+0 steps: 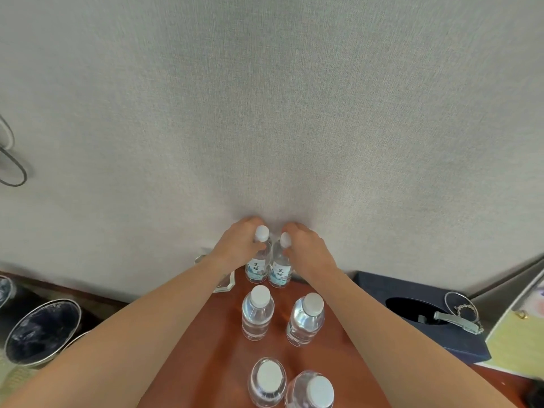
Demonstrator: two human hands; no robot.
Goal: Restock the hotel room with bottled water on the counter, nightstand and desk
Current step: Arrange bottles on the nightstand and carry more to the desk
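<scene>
Two labelled water bottles stand side by side against the wall at the far end of a reddish-brown wooden desk point(217, 348). My left hand point(238, 242) grips the neck of the left bottle point(257, 266), just below its white cap. Around the neck of the right bottle point(279, 270) my right hand point(306, 248) curls. Closer to me stand several more capped bottles: one pair mid-desk point(257, 315), point(306, 319) and one pair at the near edge point(267, 381), point(312, 390).
A dark blue tissue box point(382, 290) sits right of the bottles, with a metal clip and round item on it. Yellow papers point(512, 343) lie far right. A glass object point(225, 282) stands behind my left wrist. Lined bins point(41, 331) stand on the floor at left.
</scene>
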